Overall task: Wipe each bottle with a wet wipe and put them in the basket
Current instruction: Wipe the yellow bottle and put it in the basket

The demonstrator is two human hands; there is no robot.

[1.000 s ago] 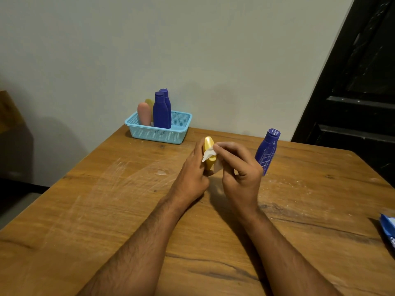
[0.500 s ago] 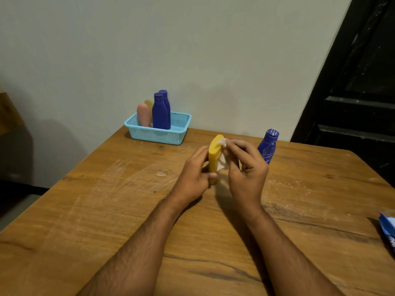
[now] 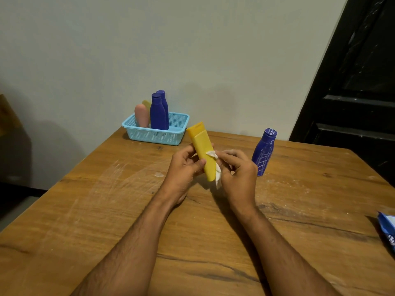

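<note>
Hands are meeting above the middle of the wooden tabletop [image 3: 89, 210]; the left hand [image 3: 181, 169] is gripping a yellow bottle [image 3: 203, 152], with its thumb lying across the front face and its fingers curling round the far side; the bottle is being held clear of the wood, tilting so that its capped end is pointing up and away toward the basket, while its lower end is hanging just above the tabletop between the two hands. The right hand [image 3: 239, 174] is pinching a white wet wipe [image 3: 215, 167] against the right edge of the bottle; part of the wipe is lying bunched on the yellow face near the fingertips, and a loose tail is dangling down past the bottle's lower end.

A light blue mesh basket [image 3: 171, 137] is sitting at the far edge of the tabletop against the wall; four bottles are standing upright in its left half: a pink bottle [image 3: 141, 115], a pale yellow bottle [image 3: 147, 103] peeking out behind it, and two dark blue bottles [image 3: 157, 112], one just behind the other. Another dark blue bottle [image 3: 264, 152] with white markings is standing on the tabletop just to the right of the right hand, apart from it. A blue wipe packet [image 3: 388, 231] is lying at the right edge of the tabletop, partly cut off by the view.
</note>
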